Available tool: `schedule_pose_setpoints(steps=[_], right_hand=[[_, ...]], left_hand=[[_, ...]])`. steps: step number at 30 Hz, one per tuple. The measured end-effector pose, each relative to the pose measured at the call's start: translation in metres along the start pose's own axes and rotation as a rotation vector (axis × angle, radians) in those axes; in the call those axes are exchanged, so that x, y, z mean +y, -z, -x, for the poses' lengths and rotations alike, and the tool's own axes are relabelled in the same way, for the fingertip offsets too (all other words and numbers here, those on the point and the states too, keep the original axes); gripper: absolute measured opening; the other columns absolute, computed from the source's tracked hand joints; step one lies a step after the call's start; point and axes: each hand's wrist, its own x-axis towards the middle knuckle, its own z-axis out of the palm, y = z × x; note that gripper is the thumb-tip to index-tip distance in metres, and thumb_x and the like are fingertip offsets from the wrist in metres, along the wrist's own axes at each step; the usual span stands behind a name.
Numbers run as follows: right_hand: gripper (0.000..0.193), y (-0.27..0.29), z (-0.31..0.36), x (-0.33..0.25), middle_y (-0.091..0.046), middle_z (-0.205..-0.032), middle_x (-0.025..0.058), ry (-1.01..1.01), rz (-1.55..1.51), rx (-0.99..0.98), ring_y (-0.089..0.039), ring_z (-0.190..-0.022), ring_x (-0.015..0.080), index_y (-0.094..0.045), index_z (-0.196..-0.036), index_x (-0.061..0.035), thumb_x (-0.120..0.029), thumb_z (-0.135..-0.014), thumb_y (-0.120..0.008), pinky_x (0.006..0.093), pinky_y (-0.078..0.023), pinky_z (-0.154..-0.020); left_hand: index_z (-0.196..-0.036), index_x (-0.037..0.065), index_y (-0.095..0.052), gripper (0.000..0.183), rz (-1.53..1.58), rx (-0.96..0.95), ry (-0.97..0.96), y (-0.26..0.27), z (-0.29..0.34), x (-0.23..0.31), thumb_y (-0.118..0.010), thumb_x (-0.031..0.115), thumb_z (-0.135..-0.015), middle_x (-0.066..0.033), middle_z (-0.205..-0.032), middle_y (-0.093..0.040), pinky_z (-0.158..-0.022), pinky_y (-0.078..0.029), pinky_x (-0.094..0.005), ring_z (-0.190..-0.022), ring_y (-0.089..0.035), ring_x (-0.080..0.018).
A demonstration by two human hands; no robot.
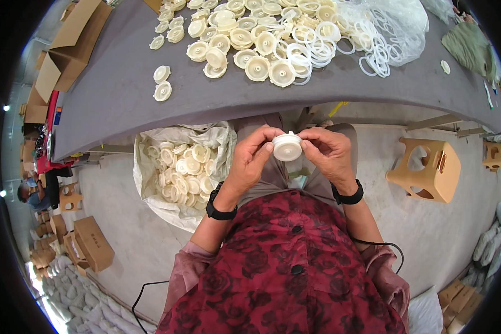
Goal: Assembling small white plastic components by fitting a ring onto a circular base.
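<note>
Over my lap, just in front of the table edge, I hold a round cream plastic cap between both hands. My left hand pinches its left side with thumb and fingers. From the other side, my right hand grips it with the fingertips closed on the rim. On the table lies a pile of similar cream plastic caps. Beside them is a tangle of white sealing rings. Whether a ring sits on the held cap, I cannot tell.
A woven sack full of cream caps stands on the floor at my left. The grey-covered table spans the front. A tan plastic stool stands at right, cardboard boxes at left. Clear plastic bags lie behind the rings.
</note>
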Motion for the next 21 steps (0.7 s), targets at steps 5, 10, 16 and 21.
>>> schedule_pose_setpoints(steps=[5,10,16,21], right_hand=[[0.019,-0.004,-0.002,-0.005,-0.072,-0.093,0.0071,0.018,0.071,-0.002,-0.067,-0.084,0.0117,-0.071,-0.107,0.0020,-0.003,-0.089,-0.067,0.0246,-0.054,-0.075],[0.020,-0.005,-0.005,-0.012,-0.069,-0.089,0.0092,0.059,0.217,-0.066,-0.066,-0.078,0.0138,-0.069,-0.107,0.0040,-0.003,-0.089,-0.066,0.0265,-0.053,-0.070],[0.017,0.001,-0.006,-0.012,-0.067,-0.088,0.0065,-0.007,0.220,-0.131,-0.063,-0.076,0.0118,-0.069,-0.106,0.0045,-0.002,-0.090,-0.066,0.0245,-0.050,-0.068],[0.014,-0.009,-0.002,-0.004,-0.067,-0.089,0.0021,-0.084,-0.189,0.148,-0.060,-0.081,0.0074,-0.069,-0.105,0.0045,0.001,-0.093,-0.063,0.0225,-0.049,-0.068]], left_hand=[[-0.108,-0.003,-0.063,0.020,-0.287,-0.043,-0.057,0.001,-0.003,0.011,-0.053,0.010,-0.097,-0.0084,-0.101,-0.063,-0.087,-0.045,-0.0284,-0.095,-0.059,-0.0169],[-0.109,0.000,-0.064,0.024,-0.587,-0.187,-0.218,0.003,-0.008,0.013,-0.053,0.002,-0.088,-0.0103,-0.092,-0.060,-0.076,-0.045,-0.0305,-0.084,-0.058,-0.0208],[-0.121,0.000,-0.059,0.030,-0.195,-0.082,0.072,-0.003,-0.012,0.022,-0.058,0.002,-0.091,-0.0074,-0.098,-0.063,-0.083,-0.046,-0.0278,-0.092,-0.059,-0.0142],[-0.125,0.000,-0.055,0.036,0.239,-0.026,0.067,0.000,-0.011,-0.005,-0.067,0.005,-0.092,-0.0072,-0.106,-0.064,-0.091,-0.048,-0.0275,-0.099,-0.061,-0.0128]])
